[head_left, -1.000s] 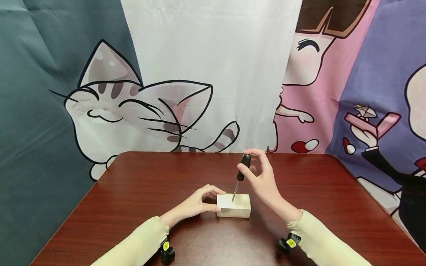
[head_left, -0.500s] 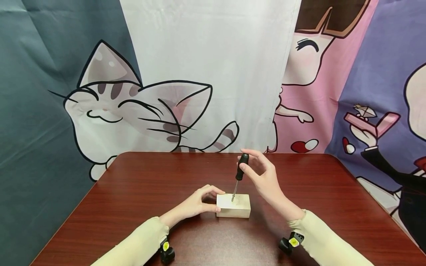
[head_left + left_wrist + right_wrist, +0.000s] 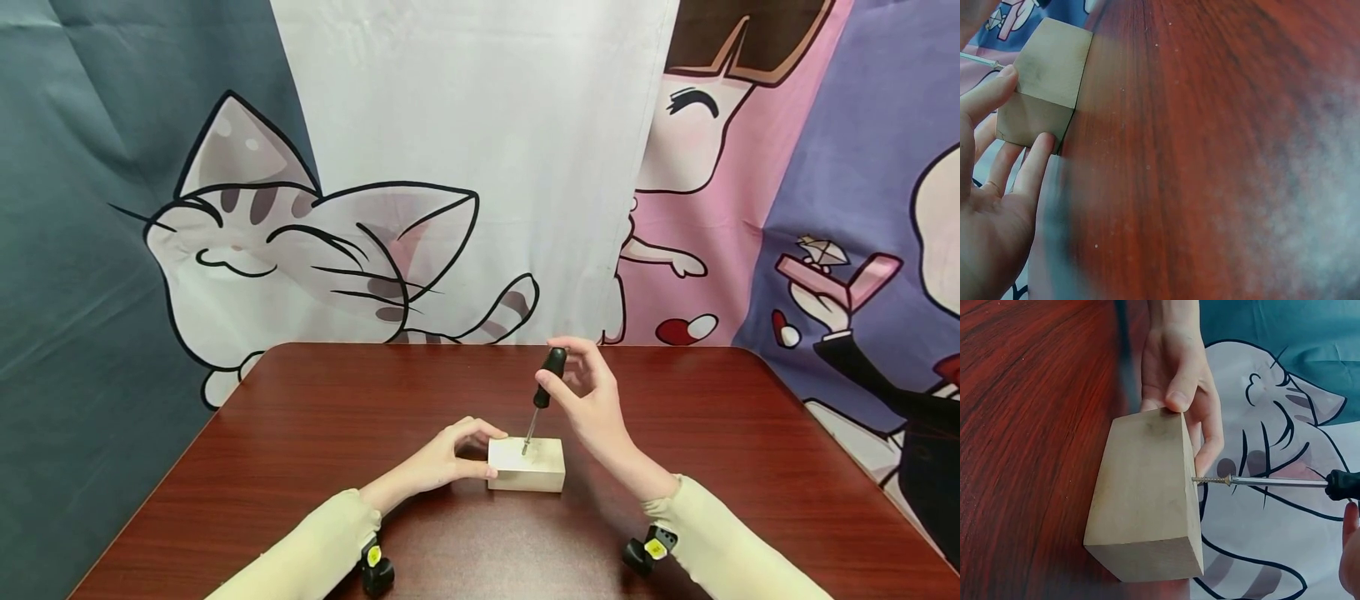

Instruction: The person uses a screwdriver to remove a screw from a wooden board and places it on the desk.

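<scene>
A pale wooden block [image 3: 531, 478] lies on the table. My left hand [image 3: 438, 462] grips its left end, thumb on the near side and fingers at the far edge. In the right wrist view a brass-coloured screw [image 3: 1211, 480] stands in the block's top face, much of its thread exposed. The steel shaft of a screwdriver [image 3: 1282, 482] meets the screw's head. With its thumb and fingers my right hand [image 3: 597, 410] holds the black handle above the block, and the tool leans slightly right. In the left wrist view the thumb [image 3: 991, 94] touches the block's edge.
The reddish-brown table [image 3: 337, 392] has a glossy surface around the block. Behind it hangs a cloth backdrop [image 3: 480, 100] printed with a cat and cartoon figures. Each wrist carries a small black camera, such as the left one [image 3: 377, 573].
My right hand and the screwdriver handle swung a little left half a second ago and are now back to the right. The left hand and the block have stayed put.
</scene>
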A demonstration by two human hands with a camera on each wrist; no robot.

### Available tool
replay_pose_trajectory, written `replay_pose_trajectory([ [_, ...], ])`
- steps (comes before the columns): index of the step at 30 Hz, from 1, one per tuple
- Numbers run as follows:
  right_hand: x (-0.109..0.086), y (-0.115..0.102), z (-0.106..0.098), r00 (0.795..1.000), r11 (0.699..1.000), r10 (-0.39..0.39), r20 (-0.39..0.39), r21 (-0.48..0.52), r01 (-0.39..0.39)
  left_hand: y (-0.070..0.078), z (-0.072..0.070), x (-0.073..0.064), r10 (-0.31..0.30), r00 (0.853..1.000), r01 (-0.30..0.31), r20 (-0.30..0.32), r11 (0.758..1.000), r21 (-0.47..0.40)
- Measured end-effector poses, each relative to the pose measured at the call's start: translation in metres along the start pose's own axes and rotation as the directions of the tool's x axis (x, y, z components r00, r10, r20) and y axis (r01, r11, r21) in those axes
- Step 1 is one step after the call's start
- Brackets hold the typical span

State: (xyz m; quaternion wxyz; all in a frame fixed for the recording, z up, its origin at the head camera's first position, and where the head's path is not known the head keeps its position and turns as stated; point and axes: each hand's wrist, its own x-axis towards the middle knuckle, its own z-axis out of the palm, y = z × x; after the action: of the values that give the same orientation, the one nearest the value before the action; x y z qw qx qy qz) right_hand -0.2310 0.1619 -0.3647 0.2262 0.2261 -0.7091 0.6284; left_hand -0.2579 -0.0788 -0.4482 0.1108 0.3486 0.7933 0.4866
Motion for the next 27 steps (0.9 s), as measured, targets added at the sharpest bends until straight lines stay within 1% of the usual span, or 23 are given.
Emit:
replay_pose_trajectory([
  [3, -0.0003, -0.0007, -0.0012, 1.000, 0.999, 0.011, -0.021, -0.033, -0.012, -0.0005, -0.0001, 0.0001, -0.001, 1.000, 0.001, 0.002, 1.000, -0.004],
  [9, 0.0007, -0.0005, -0.0029, 1.000, 1.000, 0.005, -0.028, -0.009, -0.005, -0.0024, -0.0004, 0.0004, -0.007, 1.000, 0.007, 0.002, 1.000, -0.001],
  [17, 0.0017, 0.0018, -0.0054, 1.000, 1.000, 0.022, 0.001, 0.017, -0.022, -0.0035, -0.0001, 0.0005, -0.005, 1.000, 0.005, -0.001, 1.000, 0.000],
  [20, 0.0018, 0.0016, -0.0058, 0.999, 0.998, 0.005, 0.032, 0.062, -0.007, -0.0027, 0.0001, 0.0003, -0.003, 1.000, 0.003, 0.000, 1.000, -0.003],
  [24, 0.0023, 0.0015, -0.0047, 0.997, 0.986, -0.018, 0.069, 0.164, 0.006, -0.0017, 0.0004, 0.0000, 0.003, 1.000, -0.003, 0.001, 1.000, -0.009],
  [27, 0.0022, 0.0017, -0.0036, 0.998, 0.984, -0.017, 0.065, 0.177, 0.006, -0.0009, 0.0004, -0.0001, 0.006, 1.000, -0.006, 0.001, 1.000, -0.010],
])
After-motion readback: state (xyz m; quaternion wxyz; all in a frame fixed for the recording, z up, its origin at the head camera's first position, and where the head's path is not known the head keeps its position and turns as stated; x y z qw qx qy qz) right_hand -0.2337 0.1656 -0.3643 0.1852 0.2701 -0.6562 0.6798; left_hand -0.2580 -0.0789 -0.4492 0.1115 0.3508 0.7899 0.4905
